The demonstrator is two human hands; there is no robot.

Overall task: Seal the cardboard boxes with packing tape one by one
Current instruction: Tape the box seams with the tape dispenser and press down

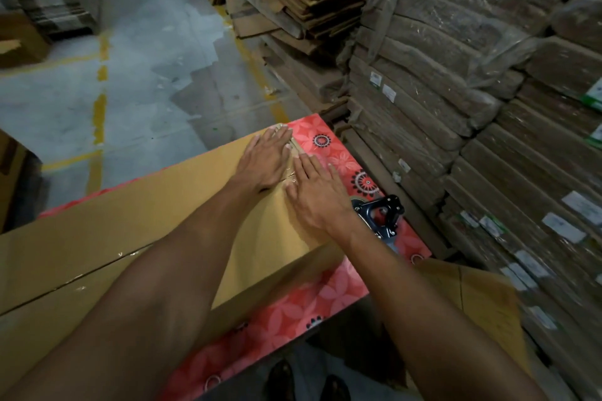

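While both hands lie flat on the cardboard box, I read this as the smoothing step — left hand and right hand press side by side at the box's far end, fingers straight and a little spread, neither gripping anything. Between them runs the centre seam, its long axis going from near-left away to far-right along the lid. Glossy glints along it suggest tape is already down, though I cannot tell whether it reaches the near end. The box rests lengthwise on the table with its red flowered cover. What the coming move turns on, as I judge it, is the tape dispenser — it lies on the cover just beside the right wrist, on the side away from the seam, so the right hand is clearly the nearer one to take it. Stacks of flattened cardboard stand close on the right.
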